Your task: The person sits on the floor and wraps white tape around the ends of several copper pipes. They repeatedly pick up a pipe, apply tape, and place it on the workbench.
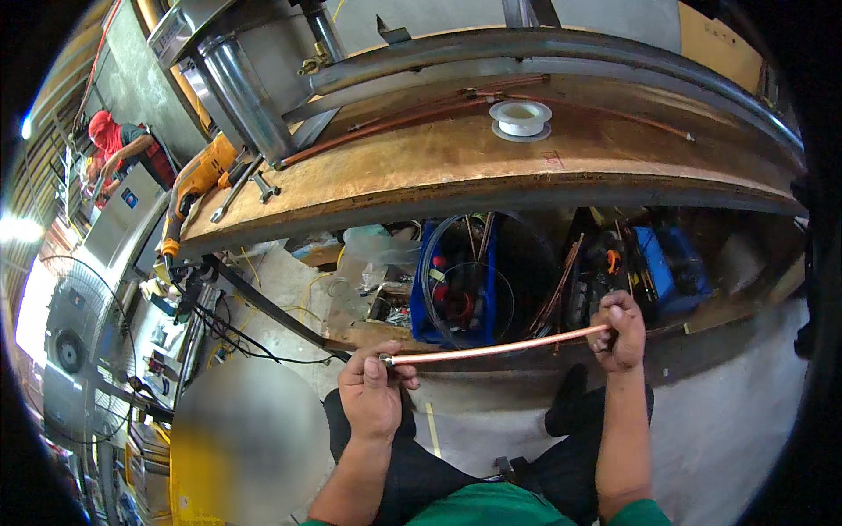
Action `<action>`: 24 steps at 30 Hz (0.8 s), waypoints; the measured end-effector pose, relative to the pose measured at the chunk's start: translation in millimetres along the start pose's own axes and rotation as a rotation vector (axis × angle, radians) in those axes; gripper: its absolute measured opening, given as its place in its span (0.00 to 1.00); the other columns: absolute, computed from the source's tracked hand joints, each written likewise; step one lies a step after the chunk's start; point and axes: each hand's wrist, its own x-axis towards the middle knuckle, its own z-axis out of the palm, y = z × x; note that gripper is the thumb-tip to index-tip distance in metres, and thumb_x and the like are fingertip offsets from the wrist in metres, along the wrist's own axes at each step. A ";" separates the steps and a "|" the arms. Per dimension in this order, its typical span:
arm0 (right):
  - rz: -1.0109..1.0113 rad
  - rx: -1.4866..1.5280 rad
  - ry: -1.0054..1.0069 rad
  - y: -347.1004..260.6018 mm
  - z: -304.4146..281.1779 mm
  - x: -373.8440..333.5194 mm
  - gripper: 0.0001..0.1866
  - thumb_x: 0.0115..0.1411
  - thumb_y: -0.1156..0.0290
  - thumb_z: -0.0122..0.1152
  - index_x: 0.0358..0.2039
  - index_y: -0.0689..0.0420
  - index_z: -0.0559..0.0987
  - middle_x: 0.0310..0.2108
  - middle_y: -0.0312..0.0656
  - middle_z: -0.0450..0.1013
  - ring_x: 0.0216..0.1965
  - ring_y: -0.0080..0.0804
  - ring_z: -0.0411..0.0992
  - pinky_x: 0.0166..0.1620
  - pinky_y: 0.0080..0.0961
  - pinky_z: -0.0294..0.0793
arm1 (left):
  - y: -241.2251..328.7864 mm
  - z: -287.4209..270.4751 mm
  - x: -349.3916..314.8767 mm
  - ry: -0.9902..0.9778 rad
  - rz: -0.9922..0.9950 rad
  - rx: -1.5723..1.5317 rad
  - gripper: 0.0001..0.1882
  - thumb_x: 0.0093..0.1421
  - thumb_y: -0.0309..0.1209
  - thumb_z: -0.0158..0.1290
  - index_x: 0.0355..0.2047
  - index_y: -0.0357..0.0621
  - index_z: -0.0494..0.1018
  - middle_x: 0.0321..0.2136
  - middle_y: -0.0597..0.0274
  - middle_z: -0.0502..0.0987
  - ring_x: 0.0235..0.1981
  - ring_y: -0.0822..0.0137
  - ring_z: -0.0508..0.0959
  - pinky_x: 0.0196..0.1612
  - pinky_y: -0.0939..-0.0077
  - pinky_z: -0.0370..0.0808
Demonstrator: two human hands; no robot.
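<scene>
A thin copper tube (500, 348) stretches between my two hands, in front of the workbench and above my lap. Around its left end, by a small metal fitting (387, 360), the fingers of my left hand (372, 392) are closed. My right hand (621, 333) pinches the other end, which sits slightly higher. More copper tubes (395, 118) lie along the wooden bench top (421, 168), with a white spool of tape or thread (520, 120) beside them. Two wrenches (263, 188) rest near the bench's left corner.
An orange power tool (200, 184) lies at the bench's left edge. Below stand a blue bin (424, 302) with coiled wire and another blue container (671, 272). A steel pipe (561, 48) runs along the back. A fan (70, 351) and a person in red headwear (132, 149) are at the left.
</scene>
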 end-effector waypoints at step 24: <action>-0.640 -1.402 -0.709 -185.8 122.4 -2.4 0.08 0.52 0.74 0.68 0.34 0.60 0.82 0.23 0.44 0.75 0.22 0.36 0.72 0.27 0.30 0.70 | 92.3 0.2 53.3 -0.102 0.315 0.066 0.18 0.65 0.39 0.55 0.44 0.35 0.70 0.28 0.56 0.77 0.23 0.67 0.79 0.25 0.75 0.79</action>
